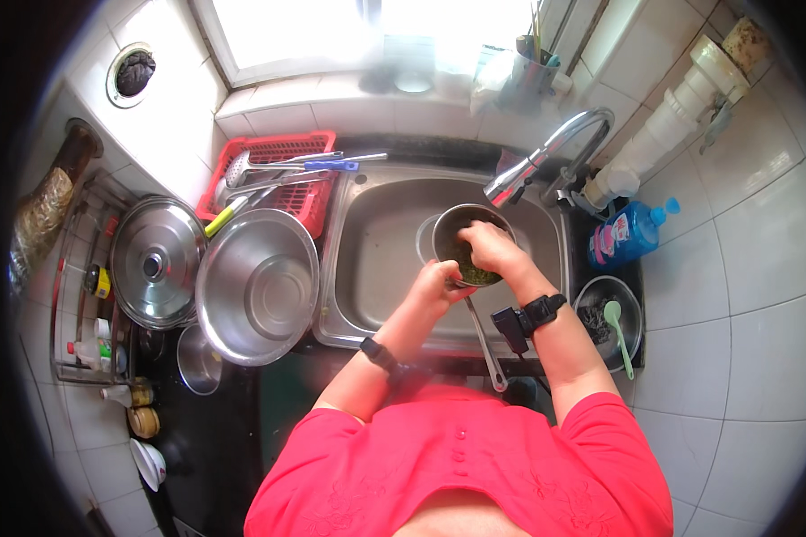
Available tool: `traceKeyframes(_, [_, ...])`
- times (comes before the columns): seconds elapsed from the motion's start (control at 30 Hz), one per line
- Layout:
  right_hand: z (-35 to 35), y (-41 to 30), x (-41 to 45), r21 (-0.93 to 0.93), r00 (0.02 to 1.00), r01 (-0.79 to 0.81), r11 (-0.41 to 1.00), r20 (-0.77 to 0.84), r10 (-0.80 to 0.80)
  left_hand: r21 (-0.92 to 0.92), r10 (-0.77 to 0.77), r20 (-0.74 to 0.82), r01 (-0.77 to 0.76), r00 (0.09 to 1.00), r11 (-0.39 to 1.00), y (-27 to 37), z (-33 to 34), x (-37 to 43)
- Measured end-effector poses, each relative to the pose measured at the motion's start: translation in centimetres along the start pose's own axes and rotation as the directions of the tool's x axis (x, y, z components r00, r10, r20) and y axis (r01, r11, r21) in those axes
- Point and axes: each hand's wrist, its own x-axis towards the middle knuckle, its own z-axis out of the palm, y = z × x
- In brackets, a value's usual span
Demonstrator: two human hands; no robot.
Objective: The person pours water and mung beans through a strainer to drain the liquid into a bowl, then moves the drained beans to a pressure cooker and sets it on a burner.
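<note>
My left hand point(436, 285) grips the near-left rim of a small metal saucepan point(444, 227), its thumb at the edge. The pan is over the right half of the stainless steel sink point(383, 268). A long metal handle point(487, 346) with a hole at its end runs from the pan across the sink's front edge toward me. Small greenish contents point(475, 271), too fine to identify, cover part of the pan's bottom. My right hand point(490, 245) reaches inside, its fingertips partly hidden. A clear round rim point(424, 238) shows behind the pan on its left.
The faucet point(524, 176) arches above the pan. Right of the sink stand a blue detergent bottle point(623, 235) and a metal bowl point(635, 295) with a green spoon point(618, 332). Leftward are a large basin point(242, 295), a pot lid point(153, 235) and a red basket point(316, 201) with utensils.
</note>
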Motion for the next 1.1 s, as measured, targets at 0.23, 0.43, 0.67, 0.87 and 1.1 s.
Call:
traceKeyframes(0.23, [0.9, -0.7, -0.8, 0.055, 0.986, 0.071, 0.996, 0.145, -0.079, -0.031, -0.003, 0.037, 0.004, 0.999, 1.000, -1.2, -0.6, 0.3])
traceKeyframes(0.43, [0.5, -0.7, -0.3, -0.059, 0.846, -0.003, 0.998, 0.532, 0.034, -0.065, 0.017, -0.013, -0.018, 1.000, 0.998, -1.0, 0.1, -0.6])
traceKeyframes(0.67, [-1.6, -1.2, -0.9, -0.115, 0.907, -0.004, 0.993, 0.419, 0.052, -0.135, 0.037, -0.043, -0.043, 0.998, 0.990, -1.7, -0.3, -0.3])
traceKeyframes(0.87, [-1.9, -1.2, -3.4, 0.113, 0.909, 0.308, 0.945, -0.326, -0.258, -0.178, 0.121, 0.050, -0.111, 0.991, 0.978, -1.2, -0.2, -1.2])
traceKeyframes(1.1, [-0.2, -0.4, -8.7, 0.397, 0.935, 0.153, 0.905, -0.356, -0.002, -0.175, 0.308, -0.104, -0.322, 0.946, 0.930, 2.5, 1.4, -3.6])
